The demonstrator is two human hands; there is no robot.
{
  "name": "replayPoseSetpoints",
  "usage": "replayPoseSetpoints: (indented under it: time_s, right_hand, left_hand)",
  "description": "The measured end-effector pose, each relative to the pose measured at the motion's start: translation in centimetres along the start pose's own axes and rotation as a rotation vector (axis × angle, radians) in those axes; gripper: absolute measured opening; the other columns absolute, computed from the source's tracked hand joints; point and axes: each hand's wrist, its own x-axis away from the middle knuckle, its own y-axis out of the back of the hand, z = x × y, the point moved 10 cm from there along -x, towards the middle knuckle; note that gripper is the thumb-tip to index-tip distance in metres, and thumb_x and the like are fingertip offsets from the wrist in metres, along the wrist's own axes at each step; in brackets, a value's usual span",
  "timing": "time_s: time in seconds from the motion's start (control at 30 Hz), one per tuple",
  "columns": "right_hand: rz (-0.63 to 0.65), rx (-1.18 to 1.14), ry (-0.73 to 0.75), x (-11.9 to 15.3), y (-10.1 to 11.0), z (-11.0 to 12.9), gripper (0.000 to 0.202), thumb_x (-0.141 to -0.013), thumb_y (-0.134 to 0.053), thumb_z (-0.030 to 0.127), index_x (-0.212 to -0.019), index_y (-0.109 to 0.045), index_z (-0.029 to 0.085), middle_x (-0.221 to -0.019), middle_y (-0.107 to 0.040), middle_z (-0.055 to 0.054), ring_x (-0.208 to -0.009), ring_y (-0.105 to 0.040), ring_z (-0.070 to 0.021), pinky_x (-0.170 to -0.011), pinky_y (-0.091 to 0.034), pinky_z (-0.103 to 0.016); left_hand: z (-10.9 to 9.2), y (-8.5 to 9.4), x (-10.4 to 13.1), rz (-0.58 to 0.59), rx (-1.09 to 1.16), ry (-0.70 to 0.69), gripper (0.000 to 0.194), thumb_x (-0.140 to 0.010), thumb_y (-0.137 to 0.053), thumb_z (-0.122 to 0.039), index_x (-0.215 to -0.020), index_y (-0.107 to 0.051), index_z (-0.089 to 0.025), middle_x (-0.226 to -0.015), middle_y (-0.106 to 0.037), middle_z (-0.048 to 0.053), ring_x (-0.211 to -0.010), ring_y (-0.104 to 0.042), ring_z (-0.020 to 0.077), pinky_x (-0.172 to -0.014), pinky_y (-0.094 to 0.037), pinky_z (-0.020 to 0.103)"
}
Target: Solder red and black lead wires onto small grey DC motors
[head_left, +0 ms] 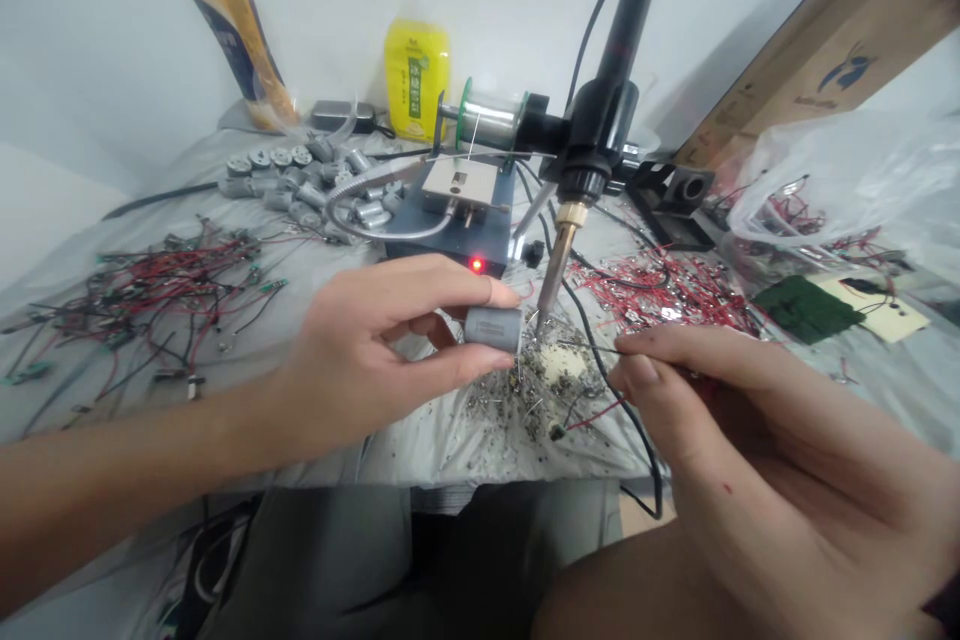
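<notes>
Between the thumb and fingers of my left hand [390, 335] is a small grey cylindrical motor [493, 330], lying on its side with its end toward the soldering iron [557, 270]. The iron hangs in a stand, tip down, just beside that motor end; whether they touch I cannot tell. My right hand [750, 420] pinches a thin dark wire [581, 345] that runs left toward the motor's end. A red wire [596, 415] with a small green-and-black piece dangles below those fingers. Solder crumbs [517, 390] lie scattered beneath.
A solder feeder [457, 220] with a solder spool [491, 120] stands behind my hands, its red light lit. Grey motors [300, 180] are piled at back left. Wire bundles [165, 290] lie left, red wires [667, 295] right. A black cable [600, 360] crosses the work spot.
</notes>
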Motion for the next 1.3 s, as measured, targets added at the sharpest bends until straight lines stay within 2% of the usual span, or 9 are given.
replayPoseSetpoints:
  time_s: [0.13,0.2,0.33,0.4,0.5,0.6,0.77,0.97,1.3]
  right_hand:
    - [-0.007,0.015,-0.019,0.1,0.0,-0.1,0.015,-0.098,-0.085,0.015,-0.105,-0.087,0.029,-0.096,-0.081,0.005,-0.054,-0.054,-0.0050,-0.044,-0.037,-0.027]
    - [-0.013,0.029,-0.034,0.2,0.0,-0.3,0.015,-0.099,-0.085,0.017,-0.104,-0.088,0.030,-0.096,-0.081,0.005,-0.056,-0.055,-0.0061,-0.044,-0.036,-0.028]
    - [-0.043,0.063,-0.041,0.3,0.3,-0.5,0.017,-0.099,-0.086,0.017,-0.105,-0.089,0.033,-0.097,-0.081,0.003,-0.070,-0.065,-0.0113,-0.047,-0.037,-0.029]
    - [-0.047,0.080,-0.042,0.3,0.3,-0.6,0.017,-0.099,-0.085,0.017,-0.105,-0.089,0.033,-0.096,-0.080,0.003,-0.072,-0.065,-0.0117,-0.049,-0.038,-0.030]
    - [-0.048,0.082,-0.040,0.3,0.3,-0.6,0.016,-0.100,-0.086,0.018,-0.104,-0.089,0.033,-0.097,-0.080,0.002,-0.075,-0.065,-0.0125,-0.050,-0.038,-0.030]
    - [-0.051,0.080,-0.043,0.2,0.3,-0.6,0.015,-0.099,-0.086,0.019,-0.104,-0.089,0.033,-0.097,-0.080,0.002,-0.074,-0.065,-0.0122,-0.048,-0.036,-0.030]
    - [-0.066,0.065,-0.054,0.3,0.5,-0.9,0.015,-0.098,-0.087,0.019,-0.105,-0.090,0.032,-0.099,-0.080,0.001,-0.082,-0.070,-0.0141,-0.047,-0.036,-0.029]
    - [-0.072,0.029,-0.069,0.6,0.5,-0.9,0.016,-0.098,-0.086,0.017,-0.105,-0.089,0.031,-0.099,-0.080,0.000,-0.080,-0.070,-0.0146,-0.047,-0.038,-0.029]
    - [-0.120,0.077,-0.099,0.7,1.0,-0.7,0.008,-0.101,-0.085,0.024,-0.099,-0.088,0.031,-0.098,-0.079,-0.002,-0.084,-0.070,-0.0180,-0.056,-0.045,-0.032]
  left_hand:
    - [0.7,-0.1,0.1,0.006,0.038,0.086,0.026,-0.092,-0.094,-0.018,-0.116,-0.087,-0.026,-0.117,-0.085,0.003,-0.093,-0.080,0.0139,-0.073,-0.067,0.014]
    - [1.8,-0.2,0.3,0.008,0.101,0.200,0.024,-0.091,-0.095,-0.021,-0.113,-0.087,-0.024,-0.120,-0.083,0.004,-0.094,-0.080,0.0148,-0.071,-0.067,0.014]
    - [4.6,-2.2,1.0,0.107,0.439,0.532,0.019,-0.099,-0.088,-0.027,-0.116,-0.083,-0.022,-0.089,-0.082,0.002,-0.070,-0.078,0.0133,-0.062,-0.066,0.016]
    - [5.2,-3.4,1.2,0.172,0.578,0.629,0.012,-0.104,-0.080,-0.029,-0.112,-0.082,-0.020,-0.080,-0.080,0.002,-0.064,-0.077,0.0144,-0.060,-0.065,0.019]
    - [6.0,-4.2,1.6,0.196,0.681,0.725,0.015,-0.108,-0.073,-0.029,-0.103,-0.081,-0.017,-0.089,-0.080,0.006,-0.068,-0.079,0.0146,-0.063,-0.066,0.021]
    - [6.5,-4.7,2.1,0.193,0.762,0.808,0.018,-0.105,-0.081,-0.035,-0.107,-0.084,-0.017,-0.096,-0.082,0.007,-0.076,-0.082,0.0142,-0.067,-0.068,0.019]
    - [6.4,-4.6,2.3,0.199,0.768,0.804,0.029,-0.093,-0.093,-0.022,-0.122,-0.086,-0.019,-0.102,-0.086,0.008,-0.091,-0.088,0.0187,-0.080,-0.073,0.021]
    - [6.3,-3.4,2.0,0.167,0.710,0.732,0.030,-0.095,-0.098,-0.036,-0.118,-0.086,-0.022,-0.081,-0.084,0.003,-0.075,-0.087,0.0187,-0.066,-0.071,0.016]
    - [5.6,-2.3,1.5,0.105,0.645,0.641,0.024,-0.095,-0.099,-0.034,-0.114,-0.088,-0.023,-0.078,-0.084,0.001,-0.072,-0.086,0.0182,-0.066,-0.072,0.016]
